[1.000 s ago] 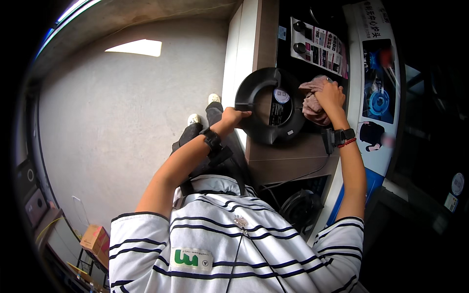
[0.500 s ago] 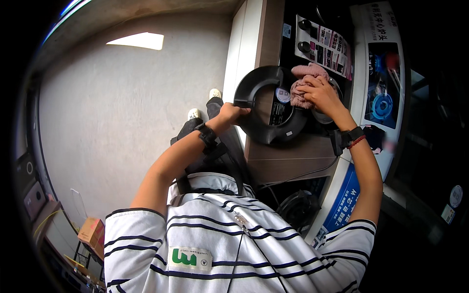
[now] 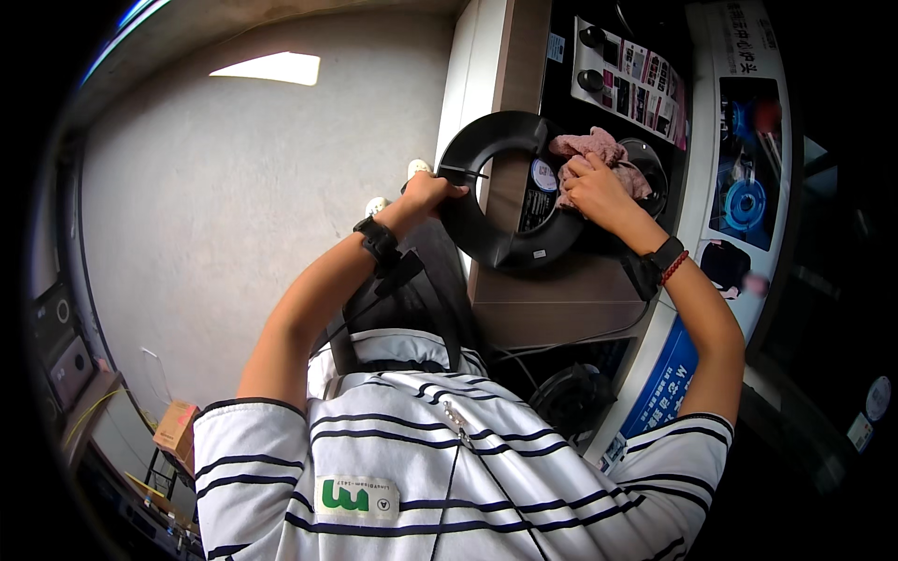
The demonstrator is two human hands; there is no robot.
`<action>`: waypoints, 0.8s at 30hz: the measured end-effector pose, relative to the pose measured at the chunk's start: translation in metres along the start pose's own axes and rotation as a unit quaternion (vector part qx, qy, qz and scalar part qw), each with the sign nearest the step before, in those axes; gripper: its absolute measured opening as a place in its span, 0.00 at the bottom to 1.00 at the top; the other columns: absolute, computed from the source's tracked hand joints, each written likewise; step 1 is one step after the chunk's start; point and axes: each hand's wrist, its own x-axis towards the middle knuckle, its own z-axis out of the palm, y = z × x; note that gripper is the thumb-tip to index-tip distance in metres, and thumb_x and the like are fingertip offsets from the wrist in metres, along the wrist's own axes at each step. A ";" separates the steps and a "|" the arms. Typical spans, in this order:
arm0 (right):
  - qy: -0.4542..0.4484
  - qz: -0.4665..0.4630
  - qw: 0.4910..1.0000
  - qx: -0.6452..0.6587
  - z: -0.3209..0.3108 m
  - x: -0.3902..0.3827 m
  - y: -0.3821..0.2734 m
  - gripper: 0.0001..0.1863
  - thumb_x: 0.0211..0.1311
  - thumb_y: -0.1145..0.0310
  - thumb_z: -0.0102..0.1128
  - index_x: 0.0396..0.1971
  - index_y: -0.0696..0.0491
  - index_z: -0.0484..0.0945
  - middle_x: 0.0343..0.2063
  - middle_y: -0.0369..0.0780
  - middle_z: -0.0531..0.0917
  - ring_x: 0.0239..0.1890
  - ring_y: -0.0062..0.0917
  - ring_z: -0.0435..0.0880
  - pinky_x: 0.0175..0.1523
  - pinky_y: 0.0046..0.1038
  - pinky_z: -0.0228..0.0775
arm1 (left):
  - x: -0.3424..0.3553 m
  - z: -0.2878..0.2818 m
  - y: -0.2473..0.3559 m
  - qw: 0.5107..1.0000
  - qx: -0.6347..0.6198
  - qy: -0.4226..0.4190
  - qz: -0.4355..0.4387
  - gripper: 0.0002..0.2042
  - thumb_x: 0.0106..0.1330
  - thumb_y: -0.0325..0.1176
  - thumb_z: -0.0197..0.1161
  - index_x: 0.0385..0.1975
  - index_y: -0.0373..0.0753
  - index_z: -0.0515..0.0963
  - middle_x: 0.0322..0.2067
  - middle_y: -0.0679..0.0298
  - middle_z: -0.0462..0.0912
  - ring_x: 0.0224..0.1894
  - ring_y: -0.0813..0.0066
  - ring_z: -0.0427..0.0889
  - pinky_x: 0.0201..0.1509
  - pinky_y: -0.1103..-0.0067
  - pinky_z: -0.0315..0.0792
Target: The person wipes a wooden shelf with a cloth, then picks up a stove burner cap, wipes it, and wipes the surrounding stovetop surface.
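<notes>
My left hand (image 3: 436, 194) grips the left rim of a broad black ring (image 3: 465, 229), fingers closed round its edge. The ring is held tilted over the wood-look counter, and a round label and a dark label show through its opening. My right hand (image 3: 599, 194) is closed on a crumpled pink cloth (image 3: 591, 145) at the ring's right side. Whether the cloth presses on the ring there is hard to tell. Just right of the cloth sits a round, shiny dark piece (image 3: 650, 166), partly covered by it.
Behind the ring lies a black cooktop with two knobs (image 3: 591, 80) and a printed sheet (image 3: 645, 79). A white display panel (image 3: 702, 196) borders the right side. Below the counter (image 3: 552, 313), a second black round part (image 3: 569, 397) sits in a recess. Grey floor (image 3: 253, 206) stretches left.
The ring and my left hand have shifted slightly left and up. My right hand has moved left with the cloth, uncovering more of the round shiny piece.
</notes>
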 end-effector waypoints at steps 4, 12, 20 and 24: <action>-0.040 -0.031 0.998 0.032 -0.002 -0.014 0.008 0.06 0.39 0.63 0.57 0.15 0.47 0.80 0.23 0.29 0.79 0.41 0.21 0.71 0.52 0.27 0.55 | 0.009 0.000 0.000 1.000 0.006 -0.001 -0.001 0.21 0.48 0.35 0.70 0.35 0.24 0.74 0.33 0.51 0.79 0.33 0.61 0.81 0.32 0.73 0.77; -0.043 0.165 0.980 0.099 -0.029 -0.061 0.040 0.06 0.37 0.65 0.58 0.17 0.45 0.83 0.29 0.32 0.80 0.45 0.25 0.73 0.51 0.34 0.56 | 0.002 -0.001 0.008 1.000 0.000 -0.016 -0.015 0.19 0.47 0.34 0.70 0.33 0.24 0.75 0.33 0.52 0.79 0.33 0.61 0.81 0.32 0.72 0.76; 0.048 0.136 0.978 0.151 -0.017 -0.037 0.001 0.18 0.37 0.81 0.54 0.33 0.49 0.78 0.46 0.30 0.76 0.52 0.31 0.68 0.57 0.37 0.53 | -0.009 0.003 0.013 1.000 0.025 -0.020 0.000 0.18 0.48 0.34 0.69 0.33 0.25 0.76 0.33 0.53 0.79 0.32 0.62 0.81 0.31 0.73 0.77; -0.069 0.159 0.980 0.101 -0.022 -0.032 -0.007 0.28 0.36 0.74 0.63 0.45 0.39 0.74 0.60 0.33 0.61 0.65 0.33 0.52 0.60 0.55 0.44 | 0.003 -0.001 0.006 0.999 0.036 -0.011 0.006 0.18 0.51 0.34 0.67 0.37 0.29 0.76 0.35 0.55 0.80 0.36 0.61 0.80 0.36 0.69 0.76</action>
